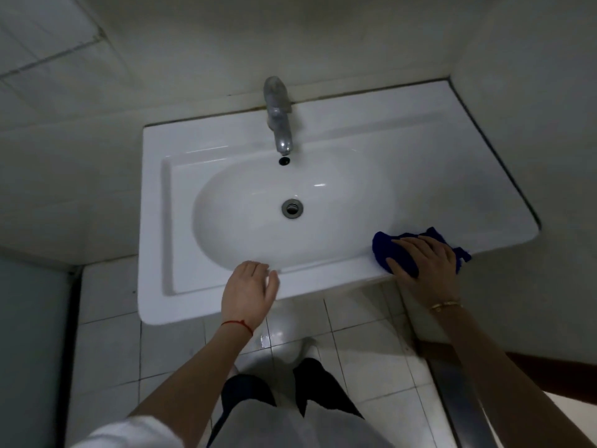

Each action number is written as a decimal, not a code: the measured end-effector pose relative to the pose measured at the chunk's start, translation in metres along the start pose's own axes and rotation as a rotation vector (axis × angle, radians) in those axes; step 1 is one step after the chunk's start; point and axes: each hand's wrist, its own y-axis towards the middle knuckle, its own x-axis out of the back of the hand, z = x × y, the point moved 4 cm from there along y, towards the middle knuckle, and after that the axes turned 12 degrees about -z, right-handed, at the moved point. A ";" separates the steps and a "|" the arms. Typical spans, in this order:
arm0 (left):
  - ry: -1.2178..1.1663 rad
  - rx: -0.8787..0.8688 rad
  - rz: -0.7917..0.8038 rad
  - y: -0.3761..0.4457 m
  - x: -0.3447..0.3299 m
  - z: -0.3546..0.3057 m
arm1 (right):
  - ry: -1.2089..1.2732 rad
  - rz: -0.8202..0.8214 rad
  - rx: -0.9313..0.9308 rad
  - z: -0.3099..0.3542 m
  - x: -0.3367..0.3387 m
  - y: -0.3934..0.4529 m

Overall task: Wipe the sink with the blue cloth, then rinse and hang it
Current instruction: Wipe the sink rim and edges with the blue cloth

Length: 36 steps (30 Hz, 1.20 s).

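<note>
Pressing down on the blue cloth [400, 253], our right hand [426, 263] lies spread flat over it, fingers straight. Cloth bunched on the sink [355, 156] ledge, front right corner, at the near edge. Our left hand [248, 292] rests on the front rim near the basin's edge, fingers relaxed, holding nothing. Tap [277, 121] at the back, above the overflow hole [284, 161]; drain [292, 208] mid-basin. Tiled floor [109, 334] below. Red string [239, 326] on left wrist, gold bracelet [445, 306] on right.
</note>
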 end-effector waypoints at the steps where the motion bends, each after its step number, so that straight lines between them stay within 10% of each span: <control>1: 0.003 0.002 -0.010 0.000 0.000 0.001 | -0.004 0.000 -0.007 -0.009 0.001 0.003; 13: 0.006 0.009 0.047 0.000 0.003 0.007 | -0.008 0.043 0.076 0.017 -0.004 0.011; 36: 0.117 -0.104 0.022 0.042 0.104 0.206 | 0.171 0.198 0.258 0.394 -0.095 -0.025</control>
